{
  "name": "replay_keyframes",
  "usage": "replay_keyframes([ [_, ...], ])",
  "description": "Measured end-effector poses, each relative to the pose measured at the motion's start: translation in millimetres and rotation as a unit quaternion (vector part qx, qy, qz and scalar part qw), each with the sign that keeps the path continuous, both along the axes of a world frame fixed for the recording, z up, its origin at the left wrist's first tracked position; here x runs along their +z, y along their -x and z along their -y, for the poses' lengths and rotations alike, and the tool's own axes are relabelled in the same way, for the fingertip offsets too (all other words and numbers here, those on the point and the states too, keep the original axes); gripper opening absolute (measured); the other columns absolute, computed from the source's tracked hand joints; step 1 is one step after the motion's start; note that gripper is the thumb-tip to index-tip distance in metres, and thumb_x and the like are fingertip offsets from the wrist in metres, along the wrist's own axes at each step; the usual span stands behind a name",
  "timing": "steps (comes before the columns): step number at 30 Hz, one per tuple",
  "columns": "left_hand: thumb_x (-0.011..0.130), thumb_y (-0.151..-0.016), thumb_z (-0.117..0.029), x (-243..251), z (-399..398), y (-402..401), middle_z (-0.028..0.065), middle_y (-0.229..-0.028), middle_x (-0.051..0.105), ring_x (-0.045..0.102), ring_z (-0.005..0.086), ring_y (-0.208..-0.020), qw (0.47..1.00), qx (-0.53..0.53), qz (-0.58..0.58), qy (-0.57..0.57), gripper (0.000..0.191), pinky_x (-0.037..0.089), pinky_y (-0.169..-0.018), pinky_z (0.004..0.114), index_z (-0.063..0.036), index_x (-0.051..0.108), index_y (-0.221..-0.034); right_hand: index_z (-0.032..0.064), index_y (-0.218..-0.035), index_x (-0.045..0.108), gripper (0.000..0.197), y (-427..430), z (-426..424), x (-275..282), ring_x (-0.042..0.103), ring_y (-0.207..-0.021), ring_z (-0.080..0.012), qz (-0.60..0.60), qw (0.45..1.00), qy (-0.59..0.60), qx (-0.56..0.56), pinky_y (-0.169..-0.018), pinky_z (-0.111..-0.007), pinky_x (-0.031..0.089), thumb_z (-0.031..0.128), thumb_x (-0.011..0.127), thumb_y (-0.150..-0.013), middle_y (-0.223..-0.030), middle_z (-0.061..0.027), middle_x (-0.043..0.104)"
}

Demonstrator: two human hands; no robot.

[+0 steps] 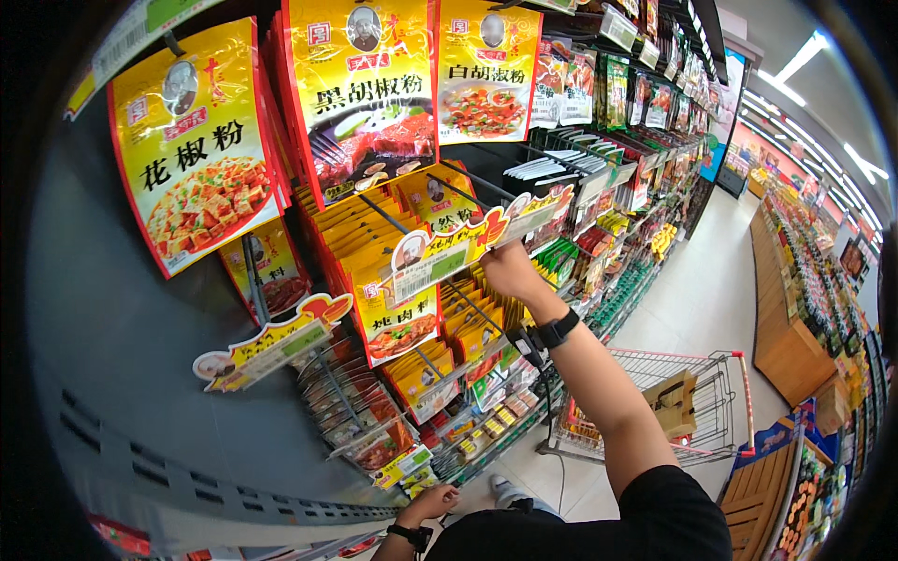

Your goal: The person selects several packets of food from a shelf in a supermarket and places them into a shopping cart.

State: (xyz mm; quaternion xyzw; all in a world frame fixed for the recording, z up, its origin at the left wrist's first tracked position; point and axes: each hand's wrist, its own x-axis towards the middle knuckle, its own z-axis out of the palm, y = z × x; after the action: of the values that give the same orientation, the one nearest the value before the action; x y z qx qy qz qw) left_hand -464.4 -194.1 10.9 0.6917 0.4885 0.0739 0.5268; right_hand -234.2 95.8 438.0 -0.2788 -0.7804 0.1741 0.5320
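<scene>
My right hand [511, 270] reaches into the rack of hanging seasoning packets, at the hook ends just behind a price-tag strip [449, 261]; its fingers are hidden by the strip, so what they touch cannot be told. Low in the view, my left hand [433, 501] hangs near the bottom of the shelf with fingers loosely curled and no object seen in it. Yellow and red spice powder packets [372, 91] hang in rows above and left of my right hand. A stewed-meat seasoning packet [395, 315] fronts a row below the strip.
A wire shopping cart [701, 449] with a brown paper bag [677, 403] stands right of my right forearm. Metal hooks [256, 284] and another price tag [280, 350] jut from the grey back panel [175, 336]. Across the tiled aisle is a wooden display stand [779, 315].
</scene>
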Motion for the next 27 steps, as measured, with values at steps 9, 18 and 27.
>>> replay_keyframes([
  [9, 0.069, -0.092, -0.036, -7, 44, -33, 0.0132, -0.100, 0.066, 0.064, 0.0249, -0.092, 0.999, -0.015, -0.025, -0.032, 0.044, 0.051, -0.077, 0.037, -0.0037, 0.061, -0.120, 0.0005, -0.136, 0.049, 0.053, -26, 30, -2, 0.030, -0.136, -0.0517, 0.238, 0.968, -0.045, -0.066, -0.116, -0.049, 0.027, 0.011, 0.057, -0.084, -0.141, -0.0355, 0.040],
  [18, 0.064, -0.090, -0.038, 23, 68, -162, 0.0146, -0.100, 0.067, 0.065, 0.0301, -0.094, 0.996, 0.039, -0.077, -0.015, 0.042, 0.051, -0.080, 0.041, -0.0058, 0.062, -0.117, 0.0054, -0.146, 0.037, 0.066, -201, 211, -27, 0.032, -0.137, -0.0458, 0.233, 0.956, -0.001, 0.176, -0.113, -0.051, 0.028, 0.024, 0.067, -0.090, -0.150, -0.0250, 0.034],
  [27, 0.064, -0.087, -0.038, 39, 7, -359, 0.0153, -0.106, 0.067, 0.064, 0.0339, -0.099, 0.976, -0.160, -0.137, -0.053, 0.041, 0.051, -0.083, 0.045, -0.0093, 0.064, -0.116, 0.0048, -0.141, 0.042, 0.062, -476, 302, -212, 0.056, -0.110, -0.0291, 0.180, 0.962, 0.196, -0.062, -0.086, -0.037, 0.050, 0.016, 0.072, -0.087, -0.127, -0.0119, 0.059],
])
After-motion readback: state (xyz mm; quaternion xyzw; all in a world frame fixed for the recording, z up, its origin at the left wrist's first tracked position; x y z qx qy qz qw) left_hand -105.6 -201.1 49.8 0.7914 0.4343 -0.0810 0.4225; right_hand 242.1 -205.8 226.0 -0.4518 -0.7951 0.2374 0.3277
